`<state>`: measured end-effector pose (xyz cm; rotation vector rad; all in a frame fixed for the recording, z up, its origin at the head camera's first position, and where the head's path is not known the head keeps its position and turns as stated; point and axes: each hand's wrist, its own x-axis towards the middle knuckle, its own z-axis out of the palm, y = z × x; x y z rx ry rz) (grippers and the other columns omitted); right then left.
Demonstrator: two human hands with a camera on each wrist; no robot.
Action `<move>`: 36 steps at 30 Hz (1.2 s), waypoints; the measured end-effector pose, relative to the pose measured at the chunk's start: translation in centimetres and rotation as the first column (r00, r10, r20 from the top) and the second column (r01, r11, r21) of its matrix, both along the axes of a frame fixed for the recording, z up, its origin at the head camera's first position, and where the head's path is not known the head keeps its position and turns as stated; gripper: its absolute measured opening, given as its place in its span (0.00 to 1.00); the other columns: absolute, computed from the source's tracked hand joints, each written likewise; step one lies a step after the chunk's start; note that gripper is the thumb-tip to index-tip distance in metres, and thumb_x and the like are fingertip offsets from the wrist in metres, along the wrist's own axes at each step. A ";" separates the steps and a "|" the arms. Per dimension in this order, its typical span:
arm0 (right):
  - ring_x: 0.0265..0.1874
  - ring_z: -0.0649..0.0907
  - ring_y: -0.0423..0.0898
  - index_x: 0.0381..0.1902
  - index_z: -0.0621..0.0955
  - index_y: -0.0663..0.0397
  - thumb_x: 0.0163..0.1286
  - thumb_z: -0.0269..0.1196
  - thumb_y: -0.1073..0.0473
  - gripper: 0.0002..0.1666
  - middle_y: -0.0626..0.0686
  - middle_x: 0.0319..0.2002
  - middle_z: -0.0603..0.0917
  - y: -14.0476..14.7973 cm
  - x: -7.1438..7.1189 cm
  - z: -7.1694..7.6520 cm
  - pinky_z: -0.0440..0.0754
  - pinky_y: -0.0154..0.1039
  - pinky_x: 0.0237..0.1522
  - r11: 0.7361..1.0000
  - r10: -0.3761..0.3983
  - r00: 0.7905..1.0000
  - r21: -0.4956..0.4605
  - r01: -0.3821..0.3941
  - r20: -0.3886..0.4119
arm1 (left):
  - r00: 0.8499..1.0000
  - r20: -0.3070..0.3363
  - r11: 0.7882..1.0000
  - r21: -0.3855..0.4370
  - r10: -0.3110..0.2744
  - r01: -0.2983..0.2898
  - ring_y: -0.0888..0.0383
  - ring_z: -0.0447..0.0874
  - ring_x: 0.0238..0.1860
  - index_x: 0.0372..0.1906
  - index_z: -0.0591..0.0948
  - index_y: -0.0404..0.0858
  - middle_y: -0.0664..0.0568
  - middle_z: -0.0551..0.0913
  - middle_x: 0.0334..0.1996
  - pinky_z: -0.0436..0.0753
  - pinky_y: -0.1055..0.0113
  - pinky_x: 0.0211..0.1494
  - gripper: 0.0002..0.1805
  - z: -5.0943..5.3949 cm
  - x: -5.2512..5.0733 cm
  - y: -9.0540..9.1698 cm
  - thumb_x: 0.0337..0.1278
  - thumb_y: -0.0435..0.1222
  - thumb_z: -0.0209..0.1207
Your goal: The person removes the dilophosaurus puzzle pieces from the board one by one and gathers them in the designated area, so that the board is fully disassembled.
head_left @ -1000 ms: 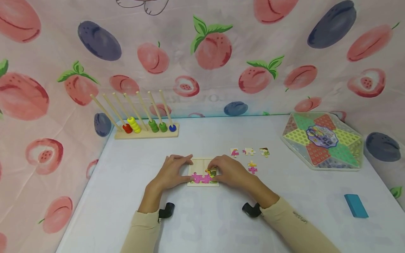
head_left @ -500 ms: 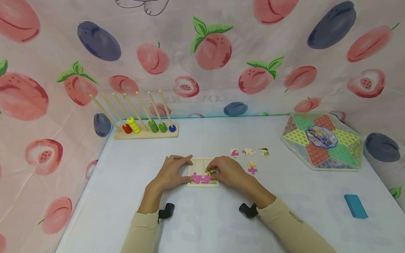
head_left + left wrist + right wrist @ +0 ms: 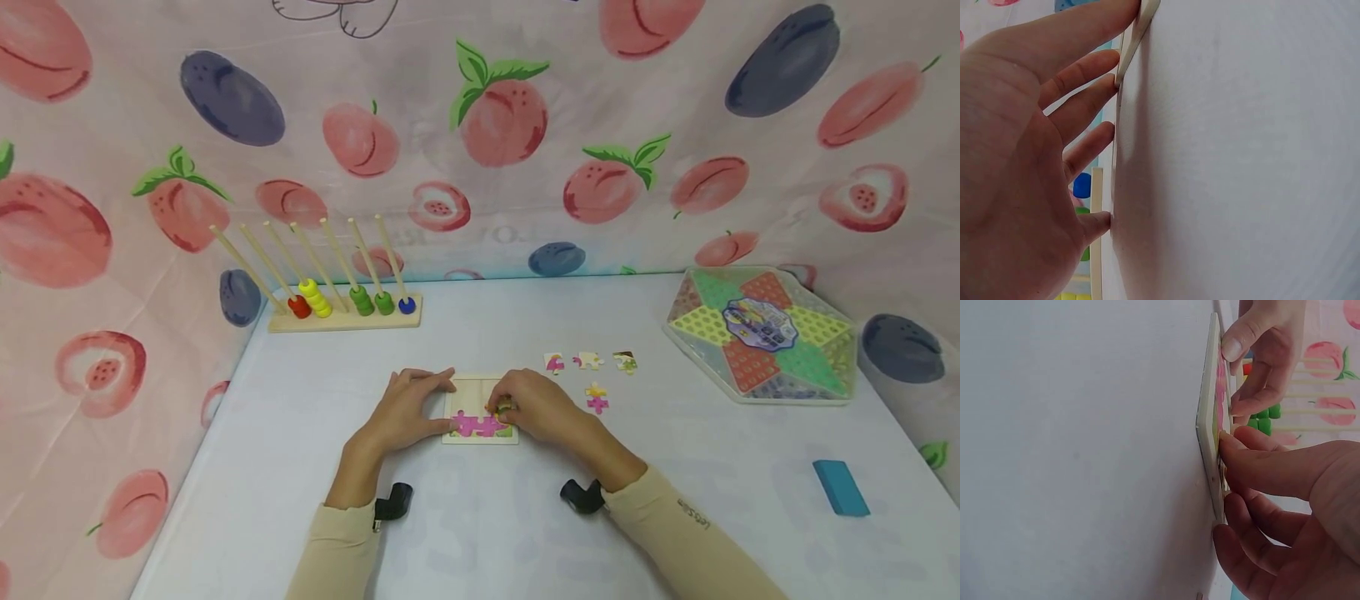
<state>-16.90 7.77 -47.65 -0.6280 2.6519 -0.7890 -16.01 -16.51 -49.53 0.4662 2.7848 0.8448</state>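
Observation:
A small wooden puzzle board (image 3: 467,390) lies on the white table. Pink-and-green jigsaw pieces (image 3: 474,426) fill its lower part; bare wood shows above. My left hand (image 3: 405,408) rests at the board's left side, index finger near the top corner and thumb on the lower one, fingers fairly straight. At the board's right side, my right hand (image 3: 542,408) pinches a puzzle piece (image 3: 504,405) with yellow and dark green print, mostly covered by the fingers. In the right wrist view, the right thumb and fingertips meet at the edge of the board (image 3: 1207,419).
Right of the board lie several loose puzzle pieces (image 3: 588,361), with a yellow-and-pink one (image 3: 597,399) nearer. A bead abacus (image 3: 345,321) stands at the back left. A hexagonal plastic case (image 3: 765,333) is at the back right, and a blue block (image 3: 841,487) lies at the right.
My right hand and forearm have shifted slightly left, and the pinched piece shows less, lower over the board. The left hand keeps its place.

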 end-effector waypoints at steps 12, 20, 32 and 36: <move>0.45 0.79 0.43 0.37 0.89 0.47 0.63 0.72 0.66 0.08 0.46 0.44 0.83 0.0 0.3 0.1 0.83 0.43 0.58 0.999 0.019 1.000 -0.048 -0.019 0.010 | 1.000 -0.004 1.000 -0.004 0.000 0.000 0.47 0.67 0.74 0.63 0.81 0.49 0.56 0.78 0.70 0.41 0.31 0.82 0.32 -0.1 -0.1 -0.1 0.50 0.46 0.76; 0.45 0.80 0.43 0.39 0.89 0.48 0.63 0.72 0.65 0.08 0.46 0.44 0.85 0.2 0.2 -0.1 0.84 0.43 0.58 0.997 0.027 1.000 -0.067 -0.027 -0.003 | 1.000 -0.013 1.000 -0.005 -0.006 0.006 0.46 0.67 0.74 0.63 0.81 0.49 0.56 0.78 0.70 0.42 0.31 0.82 0.32 -0.1 -0.2 -0.1 0.50 0.46 0.76; 0.48 0.82 0.45 0.41 0.87 0.49 0.62 0.74 0.64 0.11 0.48 0.45 0.86 0.0 0.4 -0.4 0.84 0.45 0.62 0.999 0.009 0.998 -0.049 -0.011 -0.056 | 1.000 -0.006 1.000 -0.006 -0.010 0.010 0.46 0.67 0.73 0.63 0.81 0.48 0.55 0.78 0.70 0.43 0.32 0.83 0.32 0.1 -0.1 -0.1 0.51 0.46 0.76; 0.45 0.81 0.43 0.41 0.86 0.48 0.61 0.75 0.62 0.12 0.45 0.45 0.86 0.3 0.4 -0.2 0.85 0.42 0.57 0.997 -0.011 1.000 -0.073 0.010 -0.019 | 1.000 0.010 1.000 0.003 -0.010 0.010 0.45 0.66 0.74 0.64 0.81 0.48 0.55 0.78 0.70 0.41 0.32 0.83 0.32 0.1 0.0 0.0 0.51 0.46 0.76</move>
